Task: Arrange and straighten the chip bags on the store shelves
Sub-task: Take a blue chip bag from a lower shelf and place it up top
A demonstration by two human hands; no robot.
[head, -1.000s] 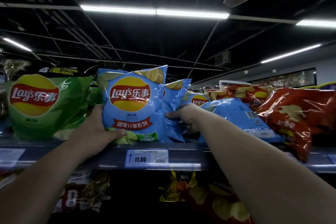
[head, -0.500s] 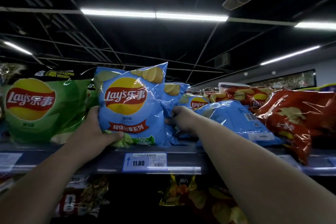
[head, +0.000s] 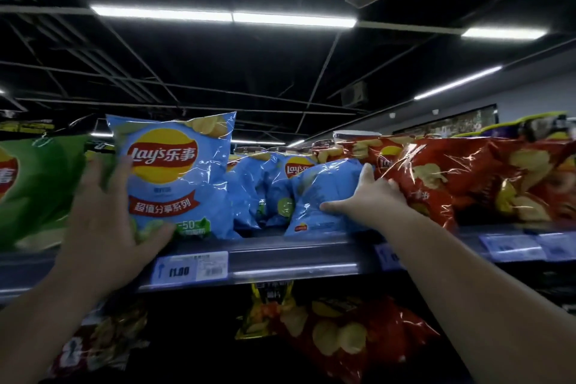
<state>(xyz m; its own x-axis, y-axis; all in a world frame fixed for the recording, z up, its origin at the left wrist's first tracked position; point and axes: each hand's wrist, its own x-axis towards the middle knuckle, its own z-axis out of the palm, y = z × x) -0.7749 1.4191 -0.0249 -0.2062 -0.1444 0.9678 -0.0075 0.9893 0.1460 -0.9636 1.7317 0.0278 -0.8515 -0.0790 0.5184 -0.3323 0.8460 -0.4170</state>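
Observation:
An upright blue Lay's bag [head: 177, 178] stands at the front of the top shelf [head: 280, 254]. My left hand [head: 109, 224] grips its lower left corner, thumb across the bottom front. To the right a second blue bag [head: 324, 193] lies tilted on its back. My right hand [head: 371, 196] grasps that bag's right side, thumb pointing left over its front. More blue bags [head: 258, 187] stand behind, between the two. A green Lay's bag [head: 37, 184] is at the far left, and red bags [head: 461, 178] are piled at the right.
A price tag reading 11.80 [head: 190, 268] hangs on the shelf rail, with more tags [head: 511, 246] to the right. Red and yellow chip bags [head: 339, 333] fill the shelf below. A dark ceiling with strip lights is overhead.
My right hand left the gap behind the upright blue bag and moved right onto the tilted blue bag. My left hand stays on the upright bag. The view shifted right.

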